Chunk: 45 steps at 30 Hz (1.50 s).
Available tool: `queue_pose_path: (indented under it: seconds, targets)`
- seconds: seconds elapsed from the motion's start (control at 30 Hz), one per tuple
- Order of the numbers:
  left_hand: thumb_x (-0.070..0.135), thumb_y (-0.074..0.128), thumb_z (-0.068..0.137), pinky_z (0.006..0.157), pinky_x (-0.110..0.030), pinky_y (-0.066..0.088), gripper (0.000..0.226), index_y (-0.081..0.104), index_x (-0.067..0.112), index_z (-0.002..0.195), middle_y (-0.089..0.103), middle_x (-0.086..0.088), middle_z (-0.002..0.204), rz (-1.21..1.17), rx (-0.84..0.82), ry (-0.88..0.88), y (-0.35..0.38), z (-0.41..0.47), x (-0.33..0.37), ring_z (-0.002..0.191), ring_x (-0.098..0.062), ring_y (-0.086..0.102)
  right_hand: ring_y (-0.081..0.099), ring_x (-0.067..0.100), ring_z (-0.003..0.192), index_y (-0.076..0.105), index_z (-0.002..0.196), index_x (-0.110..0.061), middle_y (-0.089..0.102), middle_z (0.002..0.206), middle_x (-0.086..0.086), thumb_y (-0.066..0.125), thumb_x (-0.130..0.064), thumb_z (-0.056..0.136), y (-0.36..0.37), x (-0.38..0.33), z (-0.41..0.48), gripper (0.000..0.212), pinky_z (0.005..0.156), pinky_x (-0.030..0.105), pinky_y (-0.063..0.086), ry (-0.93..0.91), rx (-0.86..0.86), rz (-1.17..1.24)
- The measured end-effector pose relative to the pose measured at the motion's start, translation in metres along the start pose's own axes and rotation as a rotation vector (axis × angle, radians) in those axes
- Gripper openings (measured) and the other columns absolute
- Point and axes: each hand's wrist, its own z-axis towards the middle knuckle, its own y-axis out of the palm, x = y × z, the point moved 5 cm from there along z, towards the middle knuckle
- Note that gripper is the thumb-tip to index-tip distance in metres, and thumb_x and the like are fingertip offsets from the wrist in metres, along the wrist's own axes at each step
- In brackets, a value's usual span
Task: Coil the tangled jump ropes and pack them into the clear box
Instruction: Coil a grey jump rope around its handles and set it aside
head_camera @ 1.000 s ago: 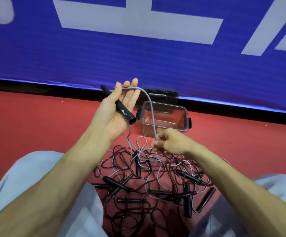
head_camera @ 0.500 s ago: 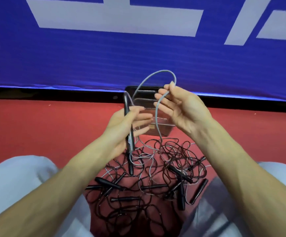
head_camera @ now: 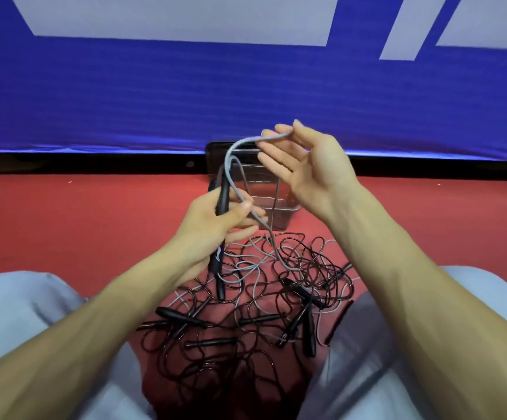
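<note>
Left hand (head_camera: 216, 221) fingers curled round slim black plastic handle (head_camera: 223, 198), thumb pinning grey jump-rope cord (head_camera: 227, 160). Right hand (head_camera: 310, 168) fingers spread, cord loop hooked over fingertips. Clear plastic box (head_camera: 279, 215) on red floor (head_camera: 79, 213) behind, half-hidden by both hands. Tangled black-and-grey rope pile (head_camera: 258, 319) between knees.

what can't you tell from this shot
Head view:
clear box: inside mostly hidden behind the left hand, right hand and grey rope.
tangled pile: overlapping strands, rope count unreadable.
Grey rope's other end: lost in the pile.
Right hand's grip on it: pinch or drape, unclear.
</note>
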Motion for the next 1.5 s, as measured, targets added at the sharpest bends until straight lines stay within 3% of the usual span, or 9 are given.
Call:
queue_pose_path:
  seconds: [0.13,0.23,0.37,0.43,0.63,0.8,0.97,1.3,1.5]
  targets:
    - [0.006,0.053,0.098,0.083,-0.036,0.060,0.006,0.059,0.009,0.097,0.074,-0.015,0.092,-0.246,0.104,0.032,-0.015,0.003,0.016,0.093,-0.031,0.073,0.069,0.029,0.100,0.062,0.101,-0.007,0.070,0.108,0.013,0.036,-0.018,0.098,-0.004,0.014,0.002,0.028,0.087,0.038,0.056,0.061,0.030,-0.334]
    - [0.007,0.051,0.100,0.081,-0.035,0.060,0.008,0.057,0.009,0.095,0.074,-0.013,0.093,-0.374,0.148,0.103,-0.029,0.005,0.035,0.095,-0.031,0.073,0.066,0.025,0.087,0.066,0.092,-0.011,0.071,0.099,0.011,0.037,-0.015,0.094,-0.001,0.026,0.002,0.030,0.082,0.032,0.052,0.083,0.036,-0.698]
    - [0.010,0.050,0.101,0.075,-0.032,0.060,0.008,0.053,0.009,0.093,0.075,-0.009,0.088,-0.583,0.218,0.176,-0.052,0.007,0.054,0.092,-0.029,0.074,0.053,0.009,0.070,0.069,0.091,-0.010,0.063,0.080,-0.004,0.055,-0.009,0.088,-0.003,0.061,0.003,0.015,0.070,0.024,0.045,0.106,-0.244,-1.411]
    - [0.011,0.050,0.101,0.075,-0.031,0.060,0.010,0.052,0.010,0.091,0.075,-0.008,0.087,-0.698,0.221,0.189,-0.063,0.007,0.059,0.091,-0.029,0.074,0.060,0.016,0.082,0.065,0.087,-0.019,0.066,0.088,-0.002,0.062,-0.012,0.084,-0.009,0.083,0.008,0.007,0.083,0.028,0.049,0.131,-0.338,-1.582]
    - [0.012,0.050,0.101,0.071,-0.030,0.060,0.004,0.052,0.009,0.101,0.075,-0.010,0.087,-1.003,0.164,0.231,-0.077,0.001,0.076,0.088,-0.026,0.075,0.062,0.027,0.095,0.063,0.100,-0.011,0.068,0.106,0.012,0.050,-0.018,0.095,-0.024,0.107,0.018,0.016,0.081,0.031,0.048,0.136,-0.332,-1.898]
    - [0.014,0.051,0.101,0.072,-0.028,0.060,0.016,0.058,0.002,0.094,0.075,-0.009,0.088,-0.935,0.234,0.218,-0.085,0.002,0.074,0.090,-0.022,0.074,0.072,0.025,0.077,0.060,0.078,-0.019,0.073,0.088,0.012,0.051,-0.010,0.094,-0.019,0.083,0.024,0.021,0.074,0.041,0.058,-0.029,-0.124,-1.641]
    - [0.018,0.047,0.103,0.076,-0.029,0.060,0.017,0.056,0.004,0.099,0.076,-0.013,0.091,-0.721,0.280,0.165,-0.080,0.006,0.061,0.092,-0.026,0.074,0.068,0.025,0.055,0.057,0.088,-0.007,0.062,0.071,0.011,0.048,-0.012,0.101,-0.006,0.050,0.012,0.016,0.045,0.032,0.056,-0.077,0.040,-0.898]
    - [-0.005,0.055,0.091,0.093,-0.030,0.052,0.025,0.069,0.013,0.102,0.075,-0.008,0.105,0.326,-0.009,-0.175,-0.035,0.008,0.010,0.106,-0.020,0.069,0.071,0.026,0.061,0.057,0.092,0.000,0.065,0.064,0.012,0.042,-0.004,0.101,0.015,0.014,-0.006,0.019,0.059,0.033,0.061,0.037,-0.042,-0.211]
    - [0.004,0.047,0.099,0.090,-0.029,0.056,0.024,0.064,0.011,0.115,0.075,-0.011,0.104,0.108,-0.242,-0.317,-0.006,-0.004,-0.001,0.097,-0.024,0.073,0.071,0.026,0.059,0.055,0.093,0.005,0.065,0.070,0.018,0.041,-0.001,0.101,0.018,0.008,-0.008,0.018,0.053,0.030,0.059,0.067,-0.010,0.036]
